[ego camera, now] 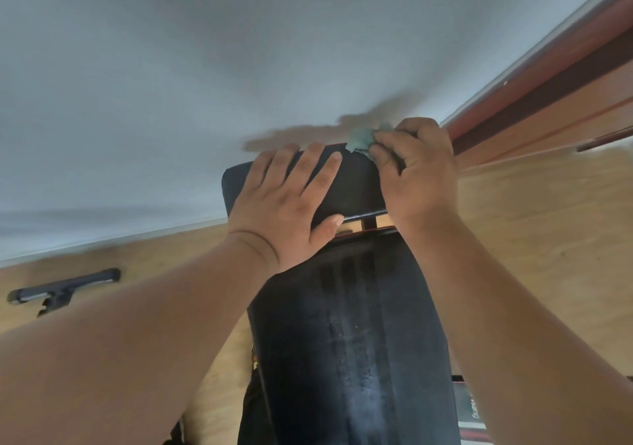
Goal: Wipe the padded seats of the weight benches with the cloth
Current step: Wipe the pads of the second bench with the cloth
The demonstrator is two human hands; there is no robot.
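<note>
Right hand [416, 170] clutches a crumpled teal cloth [363, 139], fingers curled round it, pressing it on the far right corner of the small black padded seat [356, 184] of the weight bench. Only a bunch of cloth shows past the knuckles; the rest is hidden under the hand. Left hand [291, 201] lies flat on the same small pad, fingers straight and spread, holding nothing, fingertips reaching the far edge, thumb at the near edge by the gap. Looks like bracing.

Long black padded backrest [346, 335] runs from that gap toward the camera. It shows streaks and a dull sheen along its middle, which may be damp wipe marks or wear, cannot tell which. A red-and-black frame bar [368, 227] shows in the gap between the two pads.

Progress, as a judgement: wiping is underway on the small pad, cloth at its far right corner. The area under the left hand is likely not reachable until that hand lifts. Whether the long pad is done cannot be confirmed. No other bench is in view, so any further benches are left to do.

Around: light wooden floor [534, 245], white wall [239, 50] just beyond the bench, reddish-brown wooden trim [548, 81] at the right, a black bar-shaped part [65, 288] lying on the floor at the left.
</note>
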